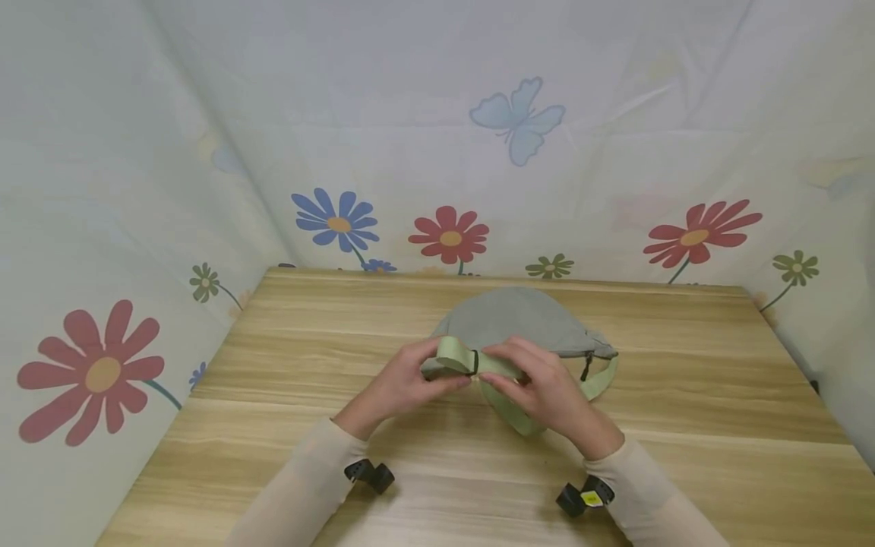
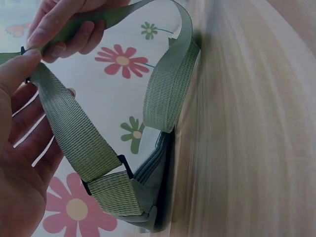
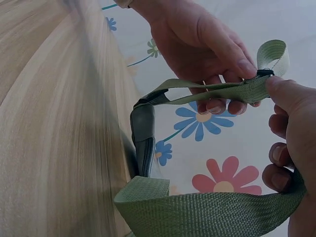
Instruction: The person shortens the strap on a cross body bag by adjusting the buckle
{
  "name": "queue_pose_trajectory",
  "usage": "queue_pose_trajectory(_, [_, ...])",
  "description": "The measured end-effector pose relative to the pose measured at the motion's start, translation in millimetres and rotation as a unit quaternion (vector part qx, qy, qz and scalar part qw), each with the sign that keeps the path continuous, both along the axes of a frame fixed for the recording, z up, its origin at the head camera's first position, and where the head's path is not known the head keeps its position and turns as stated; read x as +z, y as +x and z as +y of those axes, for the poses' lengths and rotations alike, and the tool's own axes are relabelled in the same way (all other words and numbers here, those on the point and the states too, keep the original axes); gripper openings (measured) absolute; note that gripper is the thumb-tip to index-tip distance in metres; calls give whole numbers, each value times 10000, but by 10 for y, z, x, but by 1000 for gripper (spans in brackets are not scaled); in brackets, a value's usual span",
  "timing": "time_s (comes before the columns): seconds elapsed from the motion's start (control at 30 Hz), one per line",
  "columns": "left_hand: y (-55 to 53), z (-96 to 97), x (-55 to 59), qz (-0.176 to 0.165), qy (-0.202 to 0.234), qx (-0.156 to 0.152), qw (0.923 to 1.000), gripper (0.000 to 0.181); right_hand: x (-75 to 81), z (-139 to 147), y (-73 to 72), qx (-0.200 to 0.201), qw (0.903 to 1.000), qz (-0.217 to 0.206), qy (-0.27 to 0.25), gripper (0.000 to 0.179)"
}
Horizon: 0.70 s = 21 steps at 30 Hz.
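Note:
A grey waist bag (image 1: 516, 319) lies on the wooden table, with a dark zipper pull hanging at its right end. Its light green webbing strap (image 1: 509, 414) is lifted in front of it. My left hand (image 1: 403, 378) pinches the strap at a black slider buckle (image 1: 475, 362) between thumb and fingers. Just right of the buckle, my right hand (image 1: 547, 386) grips the strap. A small strap loop (image 3: 273, 53) stands up beyond the buckle. Nearer the bag, the left wrist view shows another black buckle (image 2: 127, 167) on the webbing.
The wooden table (image 1: 273, 342) backs onto a pale cloth wall (image 1: 410, 114) printed with flowers and a butterfly. Black wrist devices sit on the left cuff (image 1: 369, 475) and the right cuff (image 1: 584, 497).

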<state>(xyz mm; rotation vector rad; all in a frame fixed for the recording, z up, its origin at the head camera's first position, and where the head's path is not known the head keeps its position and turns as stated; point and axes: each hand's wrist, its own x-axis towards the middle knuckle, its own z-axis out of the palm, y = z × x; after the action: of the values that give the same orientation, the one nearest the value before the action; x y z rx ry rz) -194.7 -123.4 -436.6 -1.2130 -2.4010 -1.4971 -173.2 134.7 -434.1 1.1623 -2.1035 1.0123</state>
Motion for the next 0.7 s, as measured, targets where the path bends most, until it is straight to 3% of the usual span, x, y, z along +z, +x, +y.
queue_pose_trajectory(0.53, [-23, 82, 66, 966, -278, -292, 9945, 36, 13, 5, -14, 113, 9999, 0, -102, 42])
queue_pose_trajectory(0.7, [-18, 71, 74, 1157, -432, -253, 9920, 37, 30, 39, -20, 140, 9999, -79, -49, 42])
